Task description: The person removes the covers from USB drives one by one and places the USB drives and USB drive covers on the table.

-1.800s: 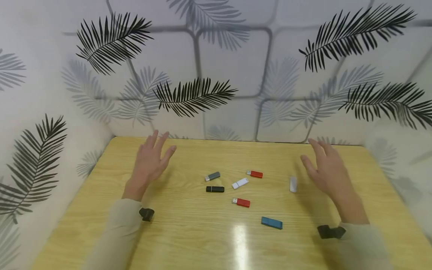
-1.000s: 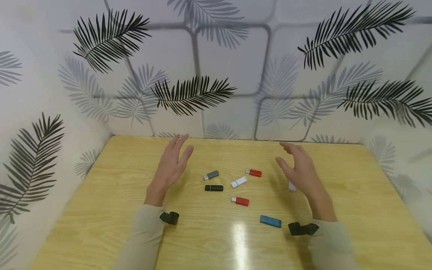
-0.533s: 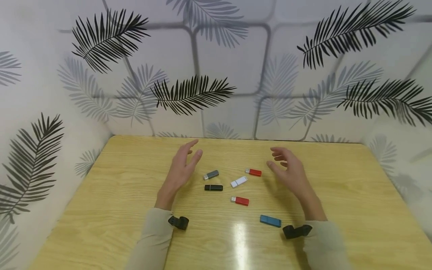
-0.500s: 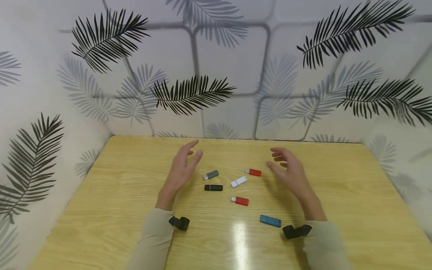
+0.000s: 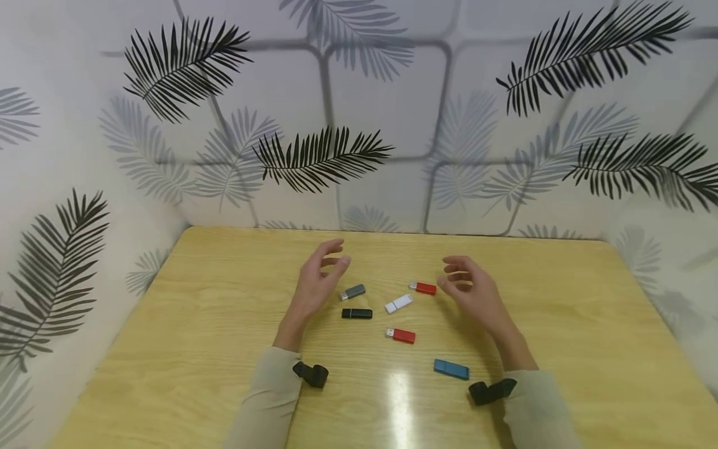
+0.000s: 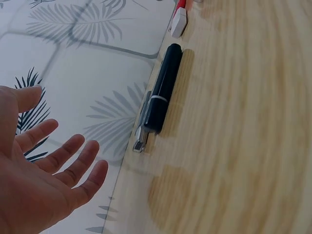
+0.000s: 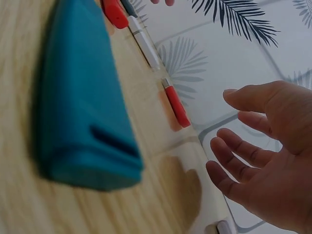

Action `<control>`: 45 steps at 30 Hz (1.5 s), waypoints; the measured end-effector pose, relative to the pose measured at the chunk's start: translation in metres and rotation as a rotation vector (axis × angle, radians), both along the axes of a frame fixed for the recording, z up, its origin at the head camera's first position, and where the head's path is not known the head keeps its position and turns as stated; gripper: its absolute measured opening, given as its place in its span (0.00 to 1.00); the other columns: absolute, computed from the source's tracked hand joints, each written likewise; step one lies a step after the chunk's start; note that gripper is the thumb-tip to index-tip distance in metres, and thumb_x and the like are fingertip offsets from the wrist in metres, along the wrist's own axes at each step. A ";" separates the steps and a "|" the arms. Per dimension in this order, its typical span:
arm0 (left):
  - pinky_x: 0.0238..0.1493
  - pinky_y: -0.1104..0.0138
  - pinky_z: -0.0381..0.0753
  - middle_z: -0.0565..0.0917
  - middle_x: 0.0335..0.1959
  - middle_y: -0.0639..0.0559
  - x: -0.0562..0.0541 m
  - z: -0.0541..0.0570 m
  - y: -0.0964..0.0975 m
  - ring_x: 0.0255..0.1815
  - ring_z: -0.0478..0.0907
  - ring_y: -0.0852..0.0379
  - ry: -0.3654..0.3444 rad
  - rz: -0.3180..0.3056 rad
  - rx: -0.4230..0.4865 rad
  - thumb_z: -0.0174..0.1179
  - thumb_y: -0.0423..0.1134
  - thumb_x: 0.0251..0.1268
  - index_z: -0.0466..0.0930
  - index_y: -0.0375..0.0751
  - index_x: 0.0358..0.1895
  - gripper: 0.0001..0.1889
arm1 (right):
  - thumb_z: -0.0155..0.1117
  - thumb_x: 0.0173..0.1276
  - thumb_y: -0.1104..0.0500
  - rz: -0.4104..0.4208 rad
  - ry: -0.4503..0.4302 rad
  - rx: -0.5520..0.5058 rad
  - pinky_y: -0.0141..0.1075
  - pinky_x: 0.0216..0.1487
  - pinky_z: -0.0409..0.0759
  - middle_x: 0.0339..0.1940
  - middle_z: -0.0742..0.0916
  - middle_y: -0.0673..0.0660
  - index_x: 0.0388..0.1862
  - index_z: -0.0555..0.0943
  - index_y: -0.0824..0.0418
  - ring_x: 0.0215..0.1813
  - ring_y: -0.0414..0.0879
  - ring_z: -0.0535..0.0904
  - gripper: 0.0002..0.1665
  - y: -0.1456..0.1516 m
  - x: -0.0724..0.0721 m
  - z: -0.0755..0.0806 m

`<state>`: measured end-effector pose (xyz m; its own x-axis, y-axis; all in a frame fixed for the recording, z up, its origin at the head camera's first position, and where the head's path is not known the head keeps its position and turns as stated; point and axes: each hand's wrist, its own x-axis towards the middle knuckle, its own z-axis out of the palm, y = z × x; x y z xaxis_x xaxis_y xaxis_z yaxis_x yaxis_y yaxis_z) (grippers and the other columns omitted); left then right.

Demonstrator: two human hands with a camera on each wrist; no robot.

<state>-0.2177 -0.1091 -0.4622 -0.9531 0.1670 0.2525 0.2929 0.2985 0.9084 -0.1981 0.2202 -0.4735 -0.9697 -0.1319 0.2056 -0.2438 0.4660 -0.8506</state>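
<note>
My left hand (image 5: pixel 318 280), fingers loosely bent and holding nothing, hovers beside a grey USB stick (image 5: pixel 353 292) and a black USB stick (image 5: pixel 357 313). Over on the other side, my right hand (image 5: pixel 473 293) hangs above the table with nothing in its relaxed fingers, near a red USB stick (image 5: pixel 425 288). Between the hands lies a white USB stick (image 5: pixel 399 304). Closer to me are a second red USB stick (image 5: pixel 401 335) and a blue one (image 5: pixel 451 369), which looms large in the right wrist view. A small pale piece (image 7: pixel 224 227) shows at that view's bottom edge.
The wooden table (image 5: pixel 196 312) reaches back to a wall (image 5: pixel 381 112) with a leaf pattern. A dark camera sits on each wrist. Light glares off the table's front middle.
Both hands have come inward toward the USB sticks, and their fingers bend more. A whitish stick at the right, seen at first, is now hidden by my right hand and arm. The sticks lie still.
</note>
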 end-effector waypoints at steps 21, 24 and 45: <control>0.57 0.44 0.78 0.79 0.63 0.38 0.010 -0.016 0.015 0.59 0.79 0.39 -0.040 -0.034 0.079 0.67 0.36 0.70 0.79 0.40 0.65 0.21 | 0.71 0.70 0.63 0.030 -0.055 0.194 0.53 0.61 0.77 0.55 0.86 0.61 0.58 0.81 0.65 0.57 0.57 0.80 0.20 -0.011 0.002 -0.013; 0.55 0.45 0.79 0.81 0.61 0.37 0.011 -0.017 0.019 0.58 0.80 0.39 -0.037 -0.030 0.065 0.69 0.35 0.69 0.80 0.40 0.63 0.21 | 0.70 0.70 0.63 0.032 -0.058 0.234 0.55 0.62 0.76 0.55 0.86 0.62 0.59 0.81 0.66 0.57 0.58 0.80 0.20 -0.013 0.004 -0.009; 0.48 0.57 0.82 0.82 0.57 0.38 0.021 -0.007 0.053 0.50 0.82 0.46 -0.025 -0.107 -0.065 0.67 0.31 0.69 0.80 0.35 0.61 0.19 | 0.69 0.70 0.66 0.017 -0.011 0.382 0.48 0.47 0.80 0.42 0.85 0.60 0.48 0.85 0.68 0.43 0.52 0.80 0.10 -0.020 0.006 -0.004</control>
